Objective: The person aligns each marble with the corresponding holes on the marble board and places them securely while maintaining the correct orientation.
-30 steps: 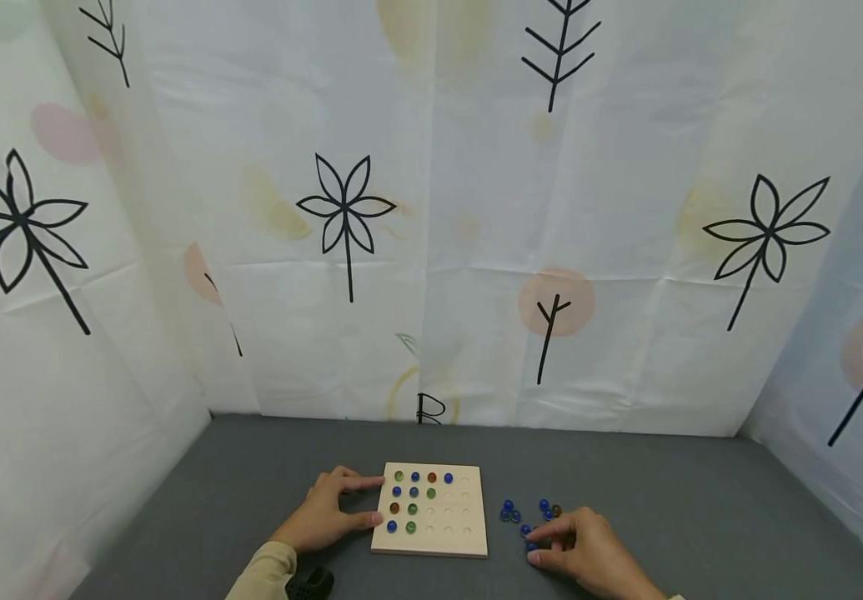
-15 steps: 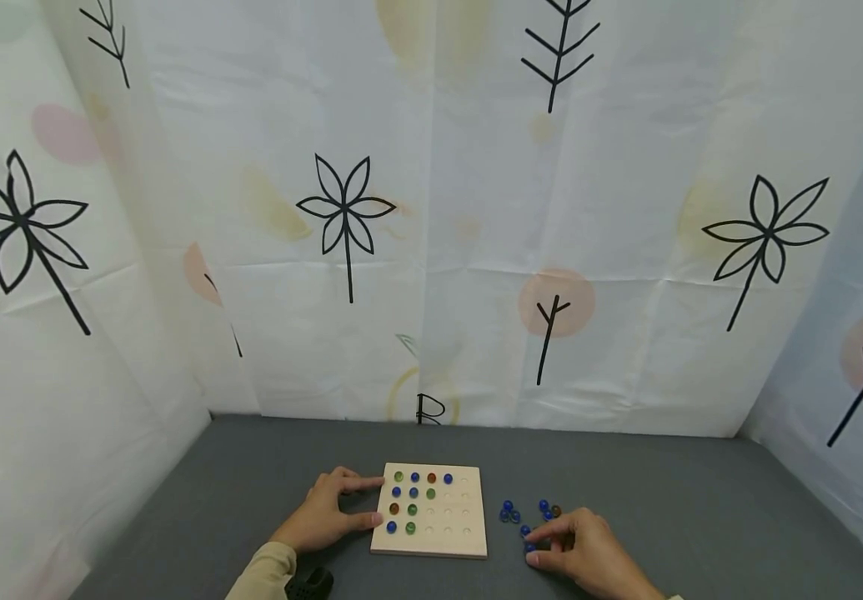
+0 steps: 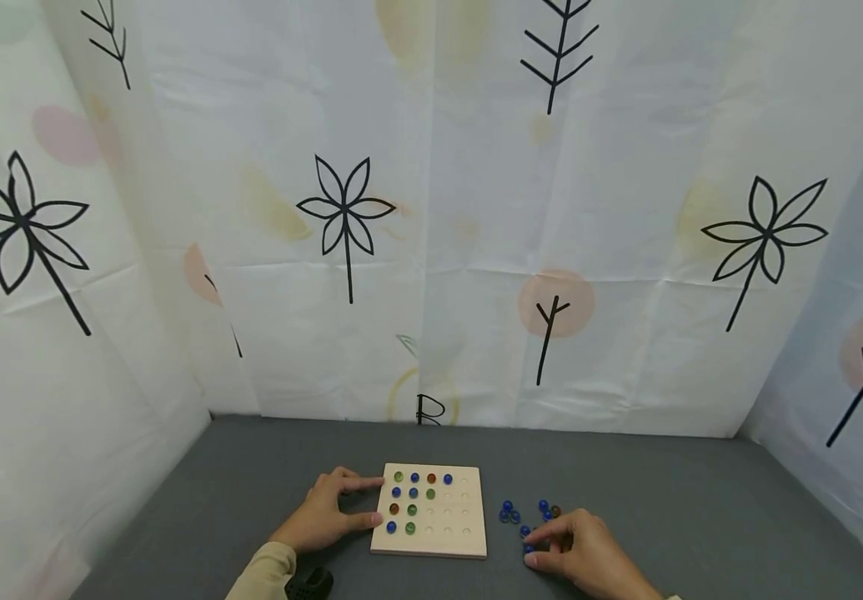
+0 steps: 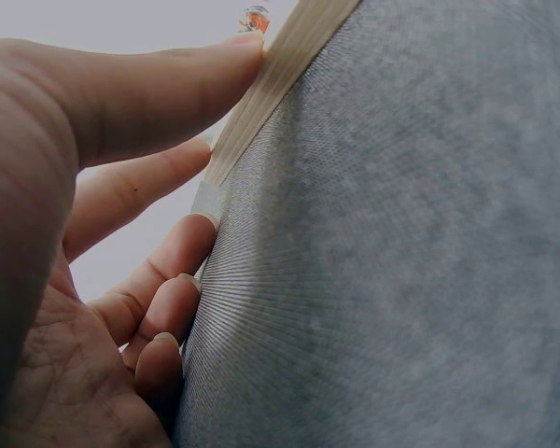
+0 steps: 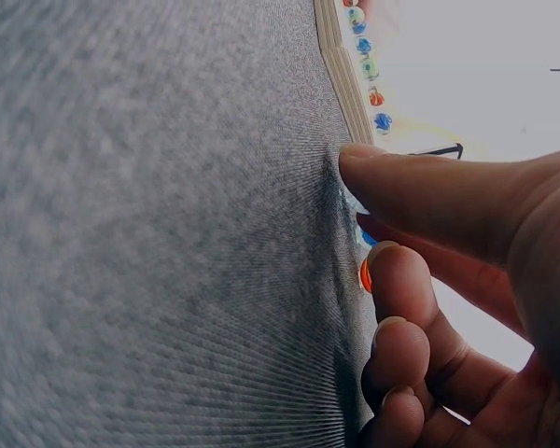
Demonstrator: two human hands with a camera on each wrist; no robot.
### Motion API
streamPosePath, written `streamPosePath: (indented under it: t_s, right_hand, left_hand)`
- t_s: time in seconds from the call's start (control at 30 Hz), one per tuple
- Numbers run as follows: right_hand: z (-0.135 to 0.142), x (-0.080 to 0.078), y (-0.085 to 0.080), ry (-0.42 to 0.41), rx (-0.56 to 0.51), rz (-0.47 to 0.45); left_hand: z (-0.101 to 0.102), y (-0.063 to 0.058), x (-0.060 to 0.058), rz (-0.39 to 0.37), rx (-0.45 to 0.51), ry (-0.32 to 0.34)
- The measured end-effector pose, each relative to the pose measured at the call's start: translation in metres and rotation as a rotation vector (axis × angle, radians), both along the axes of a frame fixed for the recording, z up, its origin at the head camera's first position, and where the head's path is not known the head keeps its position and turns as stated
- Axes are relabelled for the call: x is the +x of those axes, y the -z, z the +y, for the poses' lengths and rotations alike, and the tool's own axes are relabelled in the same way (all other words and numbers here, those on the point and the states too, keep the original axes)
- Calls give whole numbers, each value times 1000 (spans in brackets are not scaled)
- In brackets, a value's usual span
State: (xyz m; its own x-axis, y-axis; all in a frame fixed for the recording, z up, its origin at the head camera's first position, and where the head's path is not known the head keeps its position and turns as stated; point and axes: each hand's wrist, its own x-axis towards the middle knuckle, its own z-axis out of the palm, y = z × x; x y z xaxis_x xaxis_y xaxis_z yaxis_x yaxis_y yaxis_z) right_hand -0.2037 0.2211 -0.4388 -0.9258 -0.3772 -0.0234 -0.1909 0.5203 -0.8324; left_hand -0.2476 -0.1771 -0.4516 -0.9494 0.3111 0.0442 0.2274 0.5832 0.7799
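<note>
A square wooden board point(image 3: 457, 543) with rows of round hollows lies mid-table, blue, green and reddish-brown marbles filling its left part. My left hand point(image 3: 323, 514) touches the board's left edge with the thumb and straight index finger. In the left wrist view the thumb point(image 4: 168, 98) rests on the edge, other fingers curled by the table. Right of the board, my right hand point(image 3: 589, 552) pinches a blue marble point(image 3: 529, 549) low at the table between thumb and index finger. Another blue marble point(image 3: 524, 531) lies at the index fingertip. In the right wrist view the thumb hides the pinched marble.
Loose blue marbles point(image 3: 507, 506) form a small cluster right of the board. Farther right lie more blue marbles point(image 3: 544, 506) and a brown marble point(image 3: 556, 511). Patterned white cloth point(image 3: 431, 350) walls in the grey table point(image 3: 626, 475) at the back and sides.
My right hand has shifted slightly left, the pinched blue marble moving with it. The left hand and the board have stayed put.
</note>
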Motion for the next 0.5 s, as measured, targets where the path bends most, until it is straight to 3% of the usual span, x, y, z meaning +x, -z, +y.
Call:
streamPosePath:
  t_s: [0.5]
  right_hand:
    - [0,1,0,6,-21,-14]
  left_hand:
    - [0,3,-2,-1,-16,-18]
